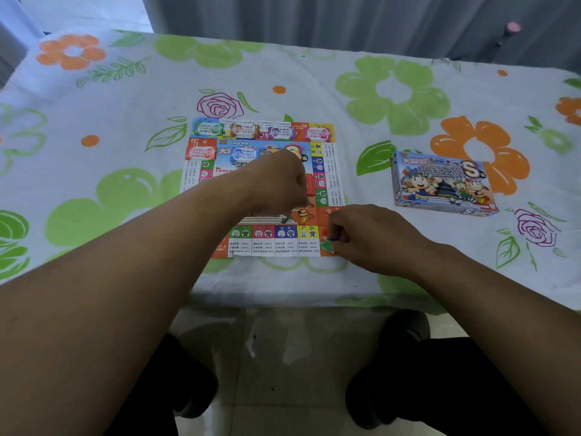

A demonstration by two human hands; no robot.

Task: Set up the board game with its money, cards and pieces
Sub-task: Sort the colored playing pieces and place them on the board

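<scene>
The right hand (367, 237) is at the near right corner of the colourful paper board (273, 243). Its fingertips pinch a small green piece (326, 244), and a bit of blue shows beside it. The left hand (276, 184) is curled over the board's middle; whether it holds something I cannot tell. Beyond it lie money stacks (208, 129) in green, brown, purple and pink. The game box (443, 184) lies well to the right of the right hand.

bench (110, 152): draped in a white cloth (393, 92) printed with green and orange flowers, purple roses, leaves | curtain (314, 20): grey; pleated; behind the far edge | floor (283, 357): pale glossy tiles | far right: dark stalk with pink tip (511, 27); blurred
</scene>
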